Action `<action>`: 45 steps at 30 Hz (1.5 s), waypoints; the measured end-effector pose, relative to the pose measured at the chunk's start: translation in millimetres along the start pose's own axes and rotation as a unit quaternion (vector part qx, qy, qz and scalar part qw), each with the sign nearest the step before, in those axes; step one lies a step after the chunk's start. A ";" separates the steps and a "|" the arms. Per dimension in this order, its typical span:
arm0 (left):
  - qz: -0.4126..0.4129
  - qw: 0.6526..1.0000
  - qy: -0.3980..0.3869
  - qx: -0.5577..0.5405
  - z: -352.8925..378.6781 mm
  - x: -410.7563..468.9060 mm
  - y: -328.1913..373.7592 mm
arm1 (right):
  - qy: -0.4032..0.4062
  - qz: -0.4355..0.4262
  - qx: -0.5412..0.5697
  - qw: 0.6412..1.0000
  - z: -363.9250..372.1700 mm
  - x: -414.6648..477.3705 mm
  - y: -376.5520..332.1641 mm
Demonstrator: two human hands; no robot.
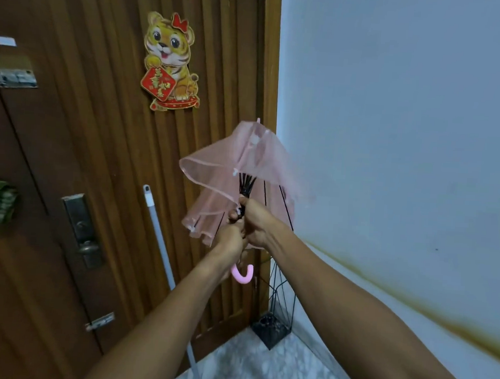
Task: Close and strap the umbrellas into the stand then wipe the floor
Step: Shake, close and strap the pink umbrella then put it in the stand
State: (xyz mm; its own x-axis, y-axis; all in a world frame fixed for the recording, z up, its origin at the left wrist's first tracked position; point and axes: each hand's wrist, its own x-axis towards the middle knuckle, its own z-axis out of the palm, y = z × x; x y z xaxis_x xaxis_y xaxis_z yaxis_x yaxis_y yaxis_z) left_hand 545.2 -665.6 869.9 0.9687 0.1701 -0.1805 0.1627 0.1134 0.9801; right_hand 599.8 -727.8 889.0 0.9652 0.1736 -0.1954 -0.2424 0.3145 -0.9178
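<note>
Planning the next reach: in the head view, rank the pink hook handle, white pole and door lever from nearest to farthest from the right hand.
1. Pink hook handle, just below the right hand.
2. White pole, leaning to the left.
3. Door lever, farthest left.

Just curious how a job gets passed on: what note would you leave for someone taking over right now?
Left hand grips the pink umbrella just above its hook handle.
Right hand grips the black runner.
Umbrella half folded, held up, unstrapped.
Wire stand in the corner below looks empty.
Done: nothing finished.
Left: close, strap, stand it, wipe floor; a pole leans on the door.
</note>
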 end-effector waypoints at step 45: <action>0.191 0.954 0.115 0.198 -34.9 -22.0 19.6 | 0.057 -0.156 -0.338 0.926 -65.0 -35.6 -17.0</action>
State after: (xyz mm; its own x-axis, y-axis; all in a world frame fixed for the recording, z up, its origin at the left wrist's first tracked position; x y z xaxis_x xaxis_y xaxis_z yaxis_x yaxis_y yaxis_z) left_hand 520.4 -632.9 890.2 0.9121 0.3409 0.2279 -0.0921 -0.3711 0.9240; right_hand 575.9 -800.0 889.1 0.9913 0.0618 0.1160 0.1300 -0.3302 -0.9349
